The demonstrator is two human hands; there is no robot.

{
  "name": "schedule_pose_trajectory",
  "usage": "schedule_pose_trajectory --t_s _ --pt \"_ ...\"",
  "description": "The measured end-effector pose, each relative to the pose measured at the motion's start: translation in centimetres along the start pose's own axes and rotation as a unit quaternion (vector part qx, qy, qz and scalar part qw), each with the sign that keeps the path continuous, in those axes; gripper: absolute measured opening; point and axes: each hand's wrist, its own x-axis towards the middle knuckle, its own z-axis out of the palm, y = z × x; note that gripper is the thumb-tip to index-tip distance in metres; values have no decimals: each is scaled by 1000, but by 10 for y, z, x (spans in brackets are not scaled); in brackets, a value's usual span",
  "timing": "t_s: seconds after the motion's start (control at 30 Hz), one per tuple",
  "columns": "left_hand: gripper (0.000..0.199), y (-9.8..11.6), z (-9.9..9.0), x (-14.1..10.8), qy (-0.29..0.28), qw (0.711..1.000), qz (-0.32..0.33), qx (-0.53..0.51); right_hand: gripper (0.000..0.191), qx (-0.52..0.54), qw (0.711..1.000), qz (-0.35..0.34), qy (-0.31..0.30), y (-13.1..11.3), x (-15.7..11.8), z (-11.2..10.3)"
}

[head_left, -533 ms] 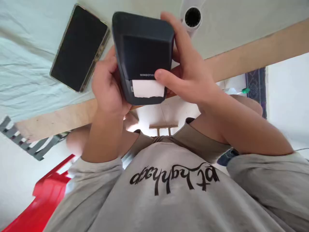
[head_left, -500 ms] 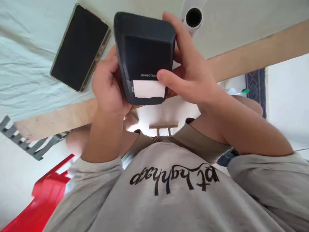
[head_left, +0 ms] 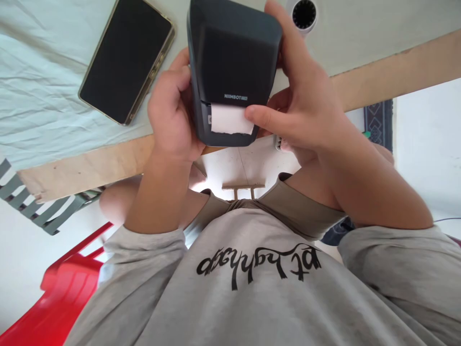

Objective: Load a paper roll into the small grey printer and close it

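A dark label printer [head_left: 237, 57] marked NIIMBOT is held up between both hands at the table's near side. From its slot hangs a white paper label strip [head_left: 230, 119] with an uneven lower edge. My left hand [head_left: 172, 108] is closed around the printer's left side, its fingertips hidden behind the body. On the right side, my right hand [head_left: 306, 103] grips the casing, one finger up along the edge. The right thumb lies on the front, at the strip's upper right corner.
To the left, a phone [head_left: 126, 60] in a clear case lies on the pale cloth [head_left: 39, 86]. A white cylindrical object [head_left: 304, 18] with a dark round end stands at the upper right. The table's wooden edge [head_left: 90, 161] runs below. A red chair [head_left: 72, 283] is at lower left.
Both hands and the printer have shifted up and to the right in view. The phone and the white cylinder have shifted in the picture too. The grip looks the same.
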Motion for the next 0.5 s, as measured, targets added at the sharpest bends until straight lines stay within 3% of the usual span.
schedule_pose_trajectory --t_s 0.13,0.33,0.5 --pt "29 3 -2 -1 -19 1000 -14 -12 91 -58 998 0 39 -4 3 -7" --pt "42 4 4 -2 -19 1000 -4 16 73 -12 997 -62 50 -14 11 -11" --pt "33 -1 0 0 -16 1000 7 -11 66 9 992 48 117 -24 20 -12"
